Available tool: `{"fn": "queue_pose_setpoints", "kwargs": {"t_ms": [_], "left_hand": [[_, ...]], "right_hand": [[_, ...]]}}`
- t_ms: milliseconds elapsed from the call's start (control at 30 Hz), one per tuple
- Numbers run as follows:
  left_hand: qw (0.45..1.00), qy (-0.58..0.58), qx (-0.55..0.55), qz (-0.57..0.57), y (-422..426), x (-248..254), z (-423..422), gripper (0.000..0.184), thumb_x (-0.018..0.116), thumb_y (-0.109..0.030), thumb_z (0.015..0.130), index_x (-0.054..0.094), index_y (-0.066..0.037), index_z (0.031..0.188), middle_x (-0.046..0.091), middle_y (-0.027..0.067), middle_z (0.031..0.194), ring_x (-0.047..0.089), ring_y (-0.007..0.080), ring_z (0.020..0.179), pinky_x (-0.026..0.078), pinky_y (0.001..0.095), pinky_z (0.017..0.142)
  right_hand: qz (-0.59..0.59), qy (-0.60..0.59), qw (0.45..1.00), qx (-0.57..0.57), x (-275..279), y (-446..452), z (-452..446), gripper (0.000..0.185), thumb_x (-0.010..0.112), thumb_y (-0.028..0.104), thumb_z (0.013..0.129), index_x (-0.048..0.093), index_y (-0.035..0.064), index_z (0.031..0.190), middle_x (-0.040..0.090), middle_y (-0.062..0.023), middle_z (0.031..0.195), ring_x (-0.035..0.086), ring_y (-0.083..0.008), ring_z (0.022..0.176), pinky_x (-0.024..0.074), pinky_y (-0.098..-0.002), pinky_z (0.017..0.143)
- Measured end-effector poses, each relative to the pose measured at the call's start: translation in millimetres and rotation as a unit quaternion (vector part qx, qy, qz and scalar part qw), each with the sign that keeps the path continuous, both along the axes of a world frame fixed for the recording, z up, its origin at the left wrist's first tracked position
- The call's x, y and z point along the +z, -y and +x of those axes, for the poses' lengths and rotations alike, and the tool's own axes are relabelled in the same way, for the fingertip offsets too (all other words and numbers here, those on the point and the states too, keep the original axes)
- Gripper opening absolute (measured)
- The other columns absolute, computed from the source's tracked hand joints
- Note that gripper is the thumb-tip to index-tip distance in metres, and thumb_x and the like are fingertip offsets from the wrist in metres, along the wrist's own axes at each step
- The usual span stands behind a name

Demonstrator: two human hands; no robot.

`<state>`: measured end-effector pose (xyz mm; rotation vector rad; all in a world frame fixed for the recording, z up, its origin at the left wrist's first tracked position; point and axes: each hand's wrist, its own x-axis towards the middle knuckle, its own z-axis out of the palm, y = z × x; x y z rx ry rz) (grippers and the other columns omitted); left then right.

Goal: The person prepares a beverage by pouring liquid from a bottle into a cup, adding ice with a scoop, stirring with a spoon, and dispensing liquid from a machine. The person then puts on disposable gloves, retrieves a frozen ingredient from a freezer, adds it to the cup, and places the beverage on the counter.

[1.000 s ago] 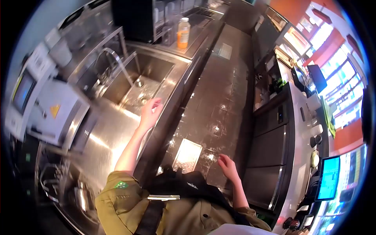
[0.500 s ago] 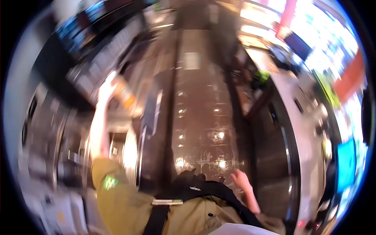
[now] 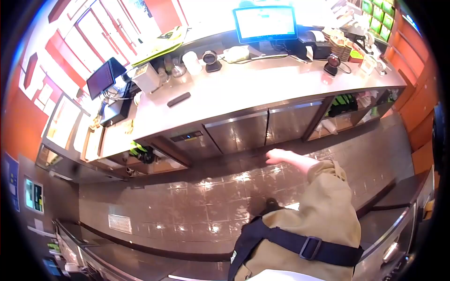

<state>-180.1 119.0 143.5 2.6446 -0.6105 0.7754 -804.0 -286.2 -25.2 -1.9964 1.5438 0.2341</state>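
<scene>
My right hand [image 3: 278, 156] hangs over the dark tiled floor [image 3: 197, 201], in front of the steel cabinet doors [image 3: 241, 131] below the counter. Its fingers are loosely extended and nothing shows in them; it touches nothing. The khaki right sleeve and a dark apron strap [image 3: 311, 247] fill the lower right of the view. My left hand is out of the frame, and so is the bottle with orange liquid.
A long counter [image 3: 225, 93] crosses ahead, bearing a lit screen [image 3: 266, 24], two small round-headed devices, a white cup [image 3: 192, 63], a dark flat object [image 3: 179, 99] and another screen [image 3: 101, 79]. Open shelves lie below. A steel worktop edge [image 3: 384, 234] runs at the lower right.
The view has swung right, from the sink-side aisle to the opposite counter. Half a second ago my left hand was at the orange bottle; both have left the view. My right arm now extends across the frame.
</scene>
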Motion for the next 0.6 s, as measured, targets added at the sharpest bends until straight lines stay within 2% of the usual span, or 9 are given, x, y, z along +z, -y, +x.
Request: {"fn": "queue_pose_setpoints", "kwargs": {"t_ms": [67,133,200,233,267,333,367,433,600], "left_hand": [[1.000,0.002,-0.030,0.002,37,-3,-12,0.036,0.056,-0.031,0.071,0.054,-0.005,0.096,0.056,0.0137,0.092,0.053,0.0281,0.086,0.043,0.0367,0.077],[0.998,0.005,-0.061,0.001,76,-8,-28,0.035,0.057,-0.030,0.070,0.054,-0.005,0.095,0.056,0.0135,0.091,0.053,0.0279,0.085,0.043,0.0367,0.077],[0.996,0.001,-0.085,0.002,113,-16,-52,0.035,0.058,-0.029,0.069,0.054,-0.005,0.094,0.055,0.0133,0.091,0.053,0.0277,0.085,0.043,0.0366,0.076],[0.996,-0.006,-0.091,0.005,128,-21,-67,0.034,0.059,-0.029,0.068,0.054,-0.005,0.093,0.055,0.0132,0.090,0.053,0.0276,0.085,0.043,0.0366,0.076],[0.995,-0.010,-0.096,0.008,145,-26,-82,0.034,0.060,-0.028,0.068,0.054,-0.005,0.092,0.055,0.0131,0.090,0.053,0.0275,0.084,0.043,0.0366,0.076],[0.995,-0.021,-0.101,0.009,180,-36,-116,0.034,0.061,-0.028,0.067,0.054,-0.005,0.091,0.055,0.0129,0.089,0.053,0.0272,0.084,0.043,0.0366,0.075],[0.994,-0.027,-0.105,0.010,198,-41,-134,0.034,0.061,-0.027,0.066,0.054,-0.005,0.091,0.055,0.0128,0.089,0.053,0.0271,0.084,0.042,0.0365,0.075],[0.993,-0.042,-0.112,0.008,234,-50,-169,0.034,0.063,-0.027,0.065,0.053,-0.006,0.090,0.054,0.0126,0.089,0.052,0.0269,0.083,0.042,0.0365,0.075],[0.982,-0.103,-0.154,0.028,308,-59,-243,0.033,0.066,-0.025,0.062,0.053,-0.006,0.087,0.054,0.0122,0.087,0.052,0.0264,0.082,0.042,0.0364,0.073]], "right_hand": [[0.002,-0.009,0.998,-0.067,37,15,-19,0.032,0.051,0.026,0.070,0.061,0.0025,0.089,0.060,-0.0174,0.091,0.057,-0.0314,0.087,0.0458,-0.0410,0.075],[-0.158,0.039,0.975,-0.154,42,50,-45,0.023,0.047,0.016,0.071,0.061,0.0032,0.083,0.059,-0.0184,0.089,0.056,-0.0331,0.087,0.0458,-0.0414,0.075],[-0.352,0.117,0.902,-0.221,59,108,-78,0.027,0.046,0.013,0.073,0.054,0.0030,0.097,0.056,-0.0203,0.092,0.054,-0.0360,0.084,0.0452,-0.0432,0.073],[-0.328,0.101,0.910,-0.233,73,146,-98,0.030,0.048,0.015,0.075,0.048,0.0032,0.103,0.052,-0.0223,0.099,0.053,-0.0380,0.085,0.0443,-0.0441,0.072],[-0.423,0.094,0.876,-0.211,96,186,-110,0.028,0.047,0.014,0.073,0.048,0.0016,0.098,0.046,-0.0203,0.112,0.053,-0.0378,0.086,0.0438,-0.0454,0.071],[-0.511,0.139,0.823,-0.205,150,259,-128,0.025,0.048,0.016,0.073,0.049,0.0029,0.094,0.036,-0.0157,0.127,0.055,-0.0360,0.085,0.0447,-0.0444,0.070],[-0.527,0.141,0.812,-0.207,175,298,-136,0.025,0.049,0.016,0.072,0.049,0.0031,0.093,0.030,-0.0140,0.131,0.056,-0.0347,0.081,0.0453,-0.0438,0.069],[-0.611,0.148,0.757,-0.179,206,375,-159,0.020,0.053,0.018,0.072,0.050,0.0065,0.087,0.034,-0.0110,0.130,0.057,-0.0333,0.076,0.0464,-0.0411,0.064],[-0.563,0.063,0.807,-0.170,255,493,-200,0.023,0.053,0.023,0.071,0.051,0.0050,0.085,0.031,-0.0092,0.132,0.058,-0.0331,0.077,0.0467,-0.0422,0.063]]}}
